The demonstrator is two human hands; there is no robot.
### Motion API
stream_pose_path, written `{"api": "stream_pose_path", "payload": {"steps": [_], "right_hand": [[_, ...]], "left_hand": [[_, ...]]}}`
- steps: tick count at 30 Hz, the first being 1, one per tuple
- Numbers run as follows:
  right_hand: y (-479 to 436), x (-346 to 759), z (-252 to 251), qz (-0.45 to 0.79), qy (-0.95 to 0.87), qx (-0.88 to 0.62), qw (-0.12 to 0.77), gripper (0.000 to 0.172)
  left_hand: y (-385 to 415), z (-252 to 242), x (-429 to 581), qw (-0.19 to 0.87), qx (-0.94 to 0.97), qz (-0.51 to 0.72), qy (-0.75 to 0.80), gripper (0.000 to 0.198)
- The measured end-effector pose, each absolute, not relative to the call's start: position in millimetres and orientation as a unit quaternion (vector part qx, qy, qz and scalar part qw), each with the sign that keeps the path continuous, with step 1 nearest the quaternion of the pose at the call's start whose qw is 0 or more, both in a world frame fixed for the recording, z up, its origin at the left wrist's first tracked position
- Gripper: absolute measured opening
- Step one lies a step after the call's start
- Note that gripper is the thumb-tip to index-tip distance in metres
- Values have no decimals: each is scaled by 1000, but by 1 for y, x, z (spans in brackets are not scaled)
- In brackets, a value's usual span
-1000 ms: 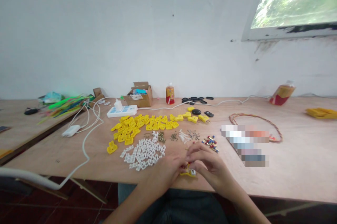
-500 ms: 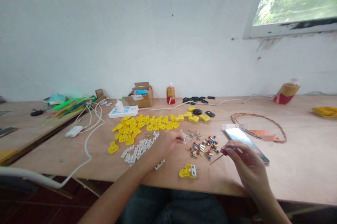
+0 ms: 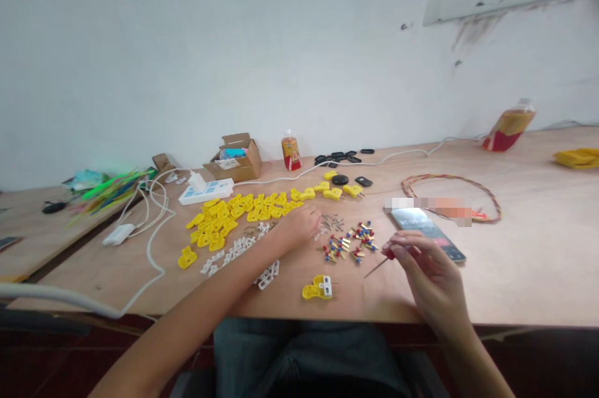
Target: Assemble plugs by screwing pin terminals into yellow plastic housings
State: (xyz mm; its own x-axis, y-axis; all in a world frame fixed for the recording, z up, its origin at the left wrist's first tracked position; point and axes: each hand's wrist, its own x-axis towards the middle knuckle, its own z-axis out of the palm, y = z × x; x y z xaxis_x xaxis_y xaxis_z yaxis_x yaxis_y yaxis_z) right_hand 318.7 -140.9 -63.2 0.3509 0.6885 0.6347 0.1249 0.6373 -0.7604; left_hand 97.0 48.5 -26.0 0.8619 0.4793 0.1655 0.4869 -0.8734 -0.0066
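My left hand (image 3: 299, 227) reaches forward over the wooden table (image 3: 528, 267), fingers curled at a small pile of screws (image 3: 331, 222); what it pinches is too small to see. My right hand (image 3: 423, 267) holds a small red-handled screwdriver (image 3: 380, 263), tip pointing left and down. A yellow plug shell with a white insert (image 3: 318, 288) lies on the table between the hands, touched by neither. Red and blue tipped brass pins (image 3: 350, 244) lie just beyond it. White clips (image 3: 243, 251) lie under my left forearm.
A heap of yellow plug shells (image 3: 234, 216) spreads behind the clips. A phone (image 3: 425, 233) lies right of the pins, a twisted wire loop (image 3: 452, 195) beyond. A white power strip (image 3: 206, 191), cardboard box (image 3: 235, 161), small bottle (image 3: 291, 151) and black parts (image 3: 340, 157) stand near the wall.
Both hands let go of the yellow plug, which now lies on the table. My left hand went forward to the screws; my right hand moved right and took up the screwdriver.
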Motion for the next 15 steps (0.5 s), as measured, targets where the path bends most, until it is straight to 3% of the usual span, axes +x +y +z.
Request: {"api": "stream_pose_path", "payload": {"steps": [8, 15], "right_hand": [[-141, 319, -63, 203, -512, -388, 739, 17], [-140, 319, -65, 209, -506, -389, 741, 18]], "left_hand": [[51, -25, 104, 61, -956, -71, -279, 35], [41, -16, 99, 66, -940, -106, -318, 26]]}}
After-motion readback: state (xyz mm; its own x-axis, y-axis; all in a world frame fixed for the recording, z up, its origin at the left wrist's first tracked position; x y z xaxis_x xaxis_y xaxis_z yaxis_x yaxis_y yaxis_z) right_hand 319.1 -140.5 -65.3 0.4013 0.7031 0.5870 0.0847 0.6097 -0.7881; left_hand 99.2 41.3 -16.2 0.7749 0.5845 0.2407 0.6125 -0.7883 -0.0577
